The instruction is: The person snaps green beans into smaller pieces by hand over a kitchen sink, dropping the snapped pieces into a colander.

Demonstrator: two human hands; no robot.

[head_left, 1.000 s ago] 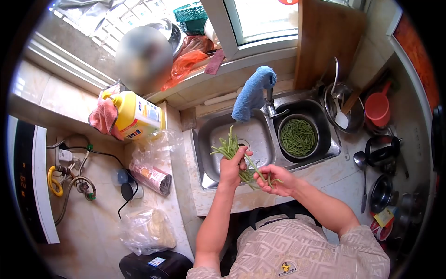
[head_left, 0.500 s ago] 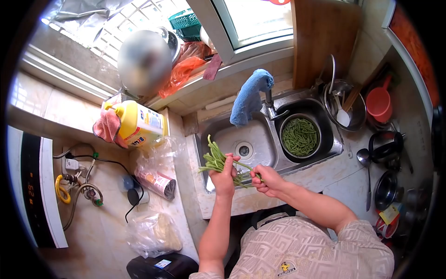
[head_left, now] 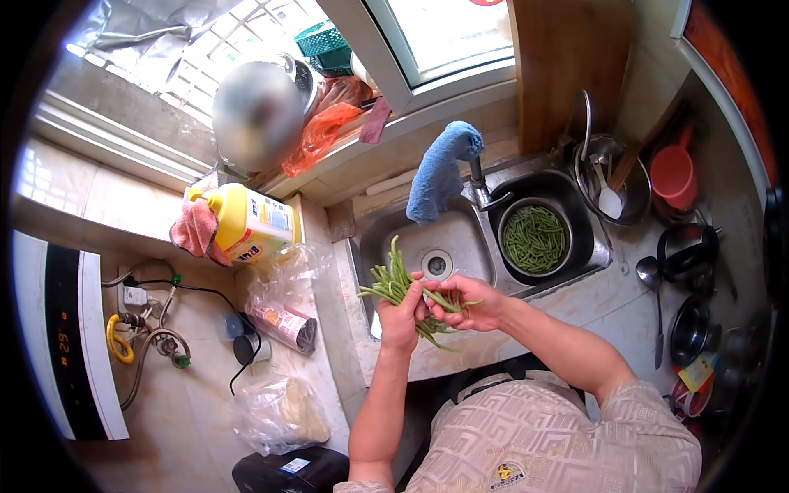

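By the steel basin [head_left: 466, 248], left hand [head_left: 399, 324] closed round long green beans [head_left: 392, 281]; right hand [head_left: 478, 306], half-curled, pinches some. Looks like sorting; next pull needs firm left grip.

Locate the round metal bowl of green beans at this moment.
In the head view, the metal bowl sits in the right-hand sink basin, to the right of the faucet and beyond the right hand.

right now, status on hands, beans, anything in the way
Left hand closed on green beans. Right hand holding some too. Blue cloth on tap, clear of both hands.
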